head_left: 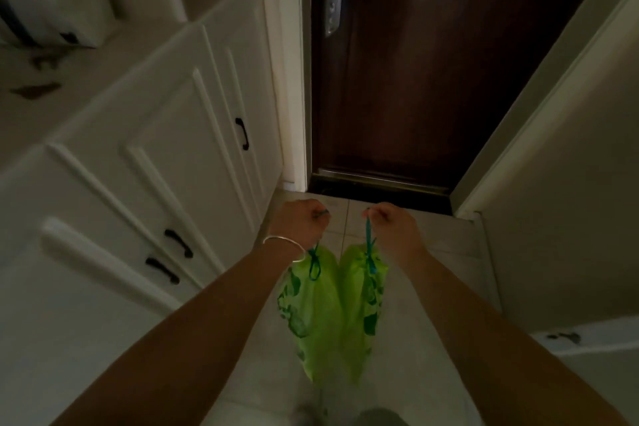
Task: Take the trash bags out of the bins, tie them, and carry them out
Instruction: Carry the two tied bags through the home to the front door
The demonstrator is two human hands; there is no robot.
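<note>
Hanging two thin green plastic trash bags by teal drawstrings before the dark wooden door, left hand and right hand each pinching one; looking light, floppy, probably easy carrying.

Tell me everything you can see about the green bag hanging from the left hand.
The left bag is thin, bright green plastic printed with darker green shapes. Its mouth is drawn shut by a teal drawstring tied in a bow. It hangs upright above the pale tiled floor, tapering toward the bottom, and seems lightly filled. The left hand, with a silver bangle on its wrist, grips the string. The bag's right side presses against the matching bag held by the right hand.
</note>
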